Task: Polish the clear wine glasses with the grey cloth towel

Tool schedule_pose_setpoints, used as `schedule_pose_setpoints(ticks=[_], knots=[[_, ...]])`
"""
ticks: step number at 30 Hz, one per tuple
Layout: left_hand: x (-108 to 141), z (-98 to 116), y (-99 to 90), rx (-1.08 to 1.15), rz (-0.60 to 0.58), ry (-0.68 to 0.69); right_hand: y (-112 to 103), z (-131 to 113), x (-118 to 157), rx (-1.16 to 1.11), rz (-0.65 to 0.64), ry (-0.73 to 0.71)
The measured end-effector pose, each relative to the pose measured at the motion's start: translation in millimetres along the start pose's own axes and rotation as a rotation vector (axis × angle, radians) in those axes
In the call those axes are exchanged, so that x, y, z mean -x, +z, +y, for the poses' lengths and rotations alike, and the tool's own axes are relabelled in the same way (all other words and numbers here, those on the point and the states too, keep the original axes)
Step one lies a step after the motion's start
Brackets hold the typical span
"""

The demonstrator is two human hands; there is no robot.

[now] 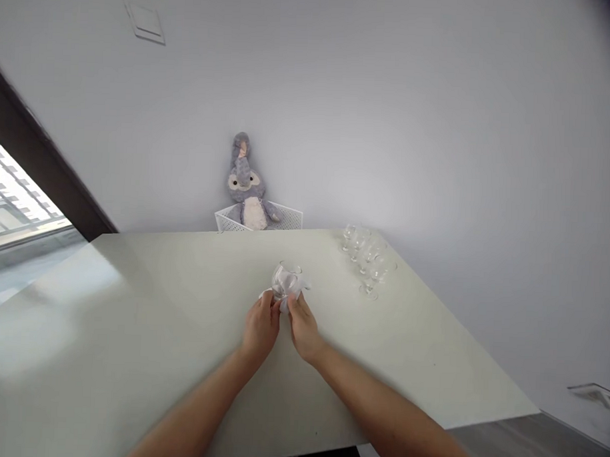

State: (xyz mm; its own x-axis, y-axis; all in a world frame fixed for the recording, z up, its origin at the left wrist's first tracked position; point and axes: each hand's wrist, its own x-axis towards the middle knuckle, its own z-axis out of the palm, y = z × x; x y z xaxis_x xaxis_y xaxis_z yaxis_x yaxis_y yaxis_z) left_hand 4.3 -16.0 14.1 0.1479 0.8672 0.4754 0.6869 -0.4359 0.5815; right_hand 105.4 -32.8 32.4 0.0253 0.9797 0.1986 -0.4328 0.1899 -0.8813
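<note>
Near the middle of the pale table, my left hand and my right hand meet around a clear glass. A white cloth is bunched between my fingers at the near side of the glass. Both hands are closed, with the fingers pinching the cloth against the glass. The fingers partly hide the glass's lower part. Which part each hand grips is too small to tell.
Several clear stemmed glasses stand close together near the table's far right corner. Behind the far edge, a grey plush rabbit sits in a white perforated basket by the wall. A dark-framed window is at the left.
</note>
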Motion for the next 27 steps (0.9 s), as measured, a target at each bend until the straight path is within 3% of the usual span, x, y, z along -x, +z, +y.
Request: schedule_pose_setpoints(ticks=[4,8,11,13,15,19,21,23,27], knots=[[4.5,8.1,2.7,0.062,0.021,0.059,1.4,1.5,3.8,0.167,-0.043,-0.086],[5.4,19.3,-1.0,0.02,0.005,0.216,-6.8,2.6,-2.8,0.216,0.097,-0.093],[2.3,21.2,-8.3,-0.035,-0.008,0.215,-17.2,0.9,-10.0,0.275,0.174,-0.04],[-2.8,16.6,-13.6,0.028,0.042,0.115,-23.6,-0.3,-14.2,0.317,0.198,0.035],[-9.7,9.5,-19.0,0.227,0.057,-0.051,-27.8,-0.2,-16.6,0.338,0.16,0.1],[-21.5,-0.9,-29.8,0.892,-0.231,-0.335,-29.5,2.9,-16.0,0.371,-0.094,0.216],[-23.2,-2.3,-32.2,1.076,-0.33,-0.421,-28.3,4.7,-14.1,0.431,-0.201,0.254],[-22.5,-2.7,-30.8,1.126,-0.319,-0.485,-26.7,6.0,-12.0,0.562,-0.225,0.212],[-20.2,-6.1,-21.5,1.134,-0.171,-0.561,-23.0,6.6,-6.0,1.015,-0.077,0.0]])
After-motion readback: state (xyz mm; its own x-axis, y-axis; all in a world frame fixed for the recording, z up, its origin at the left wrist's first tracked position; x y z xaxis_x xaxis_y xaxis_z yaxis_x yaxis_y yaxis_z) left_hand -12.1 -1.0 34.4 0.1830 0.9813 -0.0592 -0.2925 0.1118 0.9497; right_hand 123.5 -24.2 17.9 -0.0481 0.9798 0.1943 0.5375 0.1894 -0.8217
